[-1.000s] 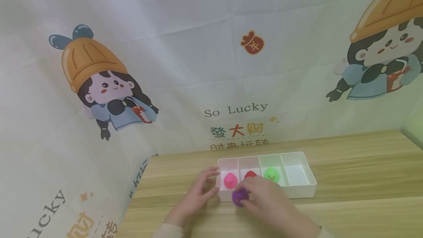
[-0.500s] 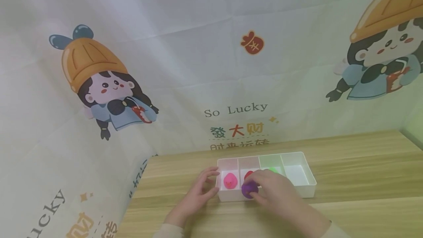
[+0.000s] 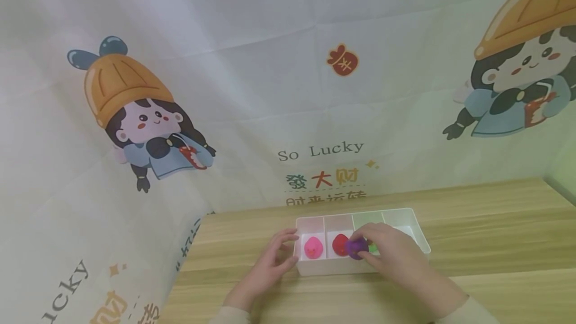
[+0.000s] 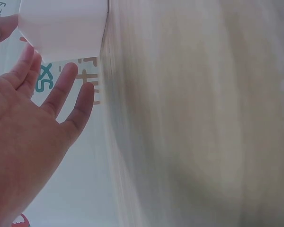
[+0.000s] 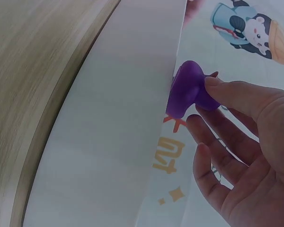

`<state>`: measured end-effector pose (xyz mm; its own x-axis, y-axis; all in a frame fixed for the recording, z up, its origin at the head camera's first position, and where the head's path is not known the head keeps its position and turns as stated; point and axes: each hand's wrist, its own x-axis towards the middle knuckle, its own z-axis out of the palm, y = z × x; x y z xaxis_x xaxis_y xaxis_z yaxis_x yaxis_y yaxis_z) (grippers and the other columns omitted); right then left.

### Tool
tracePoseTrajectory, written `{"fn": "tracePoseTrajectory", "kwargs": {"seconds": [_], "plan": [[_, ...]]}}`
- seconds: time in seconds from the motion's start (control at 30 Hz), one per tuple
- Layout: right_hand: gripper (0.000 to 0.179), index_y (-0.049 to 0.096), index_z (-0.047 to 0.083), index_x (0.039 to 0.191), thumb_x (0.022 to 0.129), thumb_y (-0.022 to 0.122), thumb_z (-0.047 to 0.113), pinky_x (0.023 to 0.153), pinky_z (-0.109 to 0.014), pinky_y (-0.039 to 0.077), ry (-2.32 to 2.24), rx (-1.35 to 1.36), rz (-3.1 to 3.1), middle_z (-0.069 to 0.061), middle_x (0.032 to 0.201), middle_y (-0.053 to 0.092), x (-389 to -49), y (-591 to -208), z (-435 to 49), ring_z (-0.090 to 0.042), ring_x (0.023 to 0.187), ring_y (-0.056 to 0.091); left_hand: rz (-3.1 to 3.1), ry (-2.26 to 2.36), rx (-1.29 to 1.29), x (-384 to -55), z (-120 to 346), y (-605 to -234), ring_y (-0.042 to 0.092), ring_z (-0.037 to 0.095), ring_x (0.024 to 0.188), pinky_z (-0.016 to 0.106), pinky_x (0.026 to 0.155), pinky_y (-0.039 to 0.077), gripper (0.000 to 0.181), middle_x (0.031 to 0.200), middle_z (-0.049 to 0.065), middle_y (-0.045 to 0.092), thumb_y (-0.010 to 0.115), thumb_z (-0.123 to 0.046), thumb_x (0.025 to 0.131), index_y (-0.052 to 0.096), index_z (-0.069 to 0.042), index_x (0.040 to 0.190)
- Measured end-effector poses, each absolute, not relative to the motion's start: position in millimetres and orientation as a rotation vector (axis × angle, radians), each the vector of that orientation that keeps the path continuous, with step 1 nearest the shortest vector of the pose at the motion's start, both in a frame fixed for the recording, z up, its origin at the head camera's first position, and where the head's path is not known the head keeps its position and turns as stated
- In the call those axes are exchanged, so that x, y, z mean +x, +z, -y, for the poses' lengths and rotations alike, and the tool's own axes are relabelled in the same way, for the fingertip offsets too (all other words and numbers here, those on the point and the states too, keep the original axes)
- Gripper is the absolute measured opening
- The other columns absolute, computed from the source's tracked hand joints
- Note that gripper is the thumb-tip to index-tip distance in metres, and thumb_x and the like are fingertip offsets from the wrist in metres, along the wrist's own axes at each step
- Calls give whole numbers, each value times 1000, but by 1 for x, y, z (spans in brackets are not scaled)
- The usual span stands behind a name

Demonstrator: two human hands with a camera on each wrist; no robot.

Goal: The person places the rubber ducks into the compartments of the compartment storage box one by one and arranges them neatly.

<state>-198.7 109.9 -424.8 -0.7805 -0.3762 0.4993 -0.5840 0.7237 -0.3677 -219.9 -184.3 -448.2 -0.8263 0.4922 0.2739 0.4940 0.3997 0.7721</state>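
Observation:
A purple rubber duck [image 3: 355,250] is pinched between the thumb and fingers of my right hand [image 3: 393,254], over the front of a white divided box [image 3: 330,267]. In the right wrist view the duck [image 5: 188,87] shows close beside the box wall [image 5: 109,104], with the lower fingers spread loosely. My left hand [image 3: 273,263] is at the box's left end, fingertips and thumb right at the wall. The left wrist view shows those fingers [image 4: 65,87] apart and nearly straight. A pink duck [image 3: 313,248] sits in the first compartment, a red duck [image 3: 339,245] in the second.
A green duck [image 3: 372,247] in the third compartment is mostly hidden by the right hand, which also covers part of the last compartment. The box stands on a wooden table [image 3: 495,244]. A printed cloth [image 3: 252,114] hangs behind and to the left.
My right hand has moved rightward and slightly up with the purple duck, from the front of the first two compartments toward the third. The left hand has stayed at the box's left end.

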Motion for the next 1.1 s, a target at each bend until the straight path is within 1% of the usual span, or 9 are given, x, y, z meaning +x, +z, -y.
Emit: {"fn": "tracePoseTrajectory", "kwargs": {"seconds": [0.13, 0.23, 0.33, 0.47, 0.53, 0.67, 0.9, 1.1], "plan": [[28, 62, 28, 91, 67, 76, 22, 68, -23, 47, 745, 705, 2541, 20, 89, 57, -201, -425, -116, -1, 74, 53, 2617, -1490, -926, -220, 185, -449, 41, 39, 105, 55, 85, 36, 42, 138, 13, 27, 57, -10, 85, 42, -14, 123], [28, 62, 28, 91, 68, 76, 21, 70, -24, 46, 753, 696, 2544, 21, 88, 57, -204, -426, -122, -2, 76, 53, 2609, -1501, -934, -224, 188, -455, 40, 40, 106, 56, 84, 36, 42, 138, 12, 27, 58, -11, 85, 42, -14, 123], [28, 62, 25, 91, 68, 76, 20, 71, -26, 46, 765, 700, 2532, 19, 87, 57, -206, -427, -128, -5, 76, 54, 2623, -1472, -923, -230, 190, -465, 41, 37, 106, 54, 85, 37, 43, 139, 7, 26, 58, -16, 85, 41, -15, 125], [27, 62, 24, 91, 68, 76, 18, 69, -25, 47, 790, 701, 2504, 18, 86, 57, -209, -429, -135, -6, 76, 53, 2652, -1433, -899, -235, 193, -475, 42, 32, 107, 50, 86, 38, 45, 140, 0, 26, 57, -22, 86, 40, -13, 126], [26, 62, 24, 90, 68, 75, 17, 67, -25, 46, 817, 700, 2493, 17, 87, 57, -209, -430, -139, -6, 76, 53, 2656, -1434, -896, -236, 194, -477, 42, 31, 107, 49, 86, 38, 45, 140, -1, 25, 57, -23, 86, 40, -13, 127], [26, 62, 24, 89, 69, 75, 16, 66, -26, 46, 826, 663, 2506, 17, 87, 57, -211, -431, -145, -6, 76, 53, 2660, -1434, -881, -237, 195, -478, 41, 30, 108, 49, 86, 38, 45, 140, -2, 26, 56, -24, 86, 40, -14, 127], [25, 61, 24, 90, 70, 74, 16, 65, -28, 45, 823, 596, 2544, 13, 91, 59, -213, -430, -153, -8, 77, 52, 2652, -1421, -882, -238, 195, -479, 40, 29, 109, 50, 88, 36, 44, 140, 0, 26, 56, -27, 86, 40, -24, 127], [26, 61, 26, 91, 70, 74, 18, 65, -28, 45, 803, 556, 2551, 13, 91, 58, -213, -428, -161, -8, 76, 52, 2641, -1436, -898, -238, 195, -481, 41, 30, 109, 50, 88, 36, 44, 140, 1, 25, 56, -26, 86, 39, -24, 127]]}}
